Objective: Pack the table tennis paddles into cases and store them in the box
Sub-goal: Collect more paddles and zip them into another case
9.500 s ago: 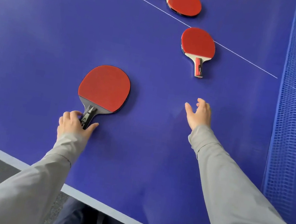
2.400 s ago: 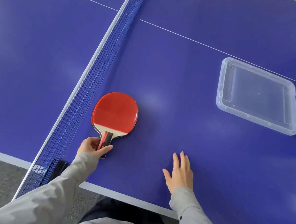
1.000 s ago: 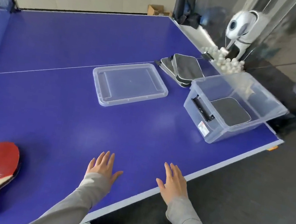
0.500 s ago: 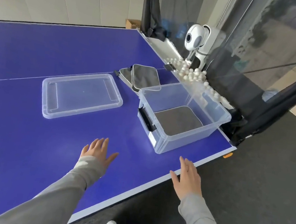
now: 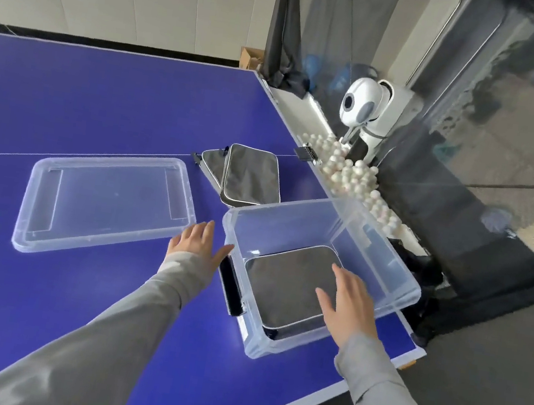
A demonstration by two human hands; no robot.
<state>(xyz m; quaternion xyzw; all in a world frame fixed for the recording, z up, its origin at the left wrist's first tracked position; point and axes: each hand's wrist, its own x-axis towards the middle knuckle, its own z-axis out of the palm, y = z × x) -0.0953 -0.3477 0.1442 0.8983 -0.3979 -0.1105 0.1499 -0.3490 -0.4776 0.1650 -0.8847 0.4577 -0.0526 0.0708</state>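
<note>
Blue table tennis table (image 5: pixel 64 109) filling the left and centre, white line across it. Near its right corner, clear plastic box (image 5: pixel 396 277), open on top, one dark case (image 5: pixel 284 284) lying flat on its bottom. Left of the box, clear lid (image 5: pixel 109 158) lying flat on the table. Behind the box, two more dark cases (image 5: pixel 249 175) overlapping on the table. Past the table's end, white ball machine (image 5: pixel 360 103) above a heap of white balls (image 5: pixel 349 176).

Left hand (image 5: pixel 195 247) spread flat, fingers straight, holding nothing, just left of the box wall; contact with table unclear. Right hand (image 5: pixel 347 304) spread, fingers straight, empty, over the box above the case inside. No paddles in view.

White label on the box's near wall, writing too small to read.
</note>
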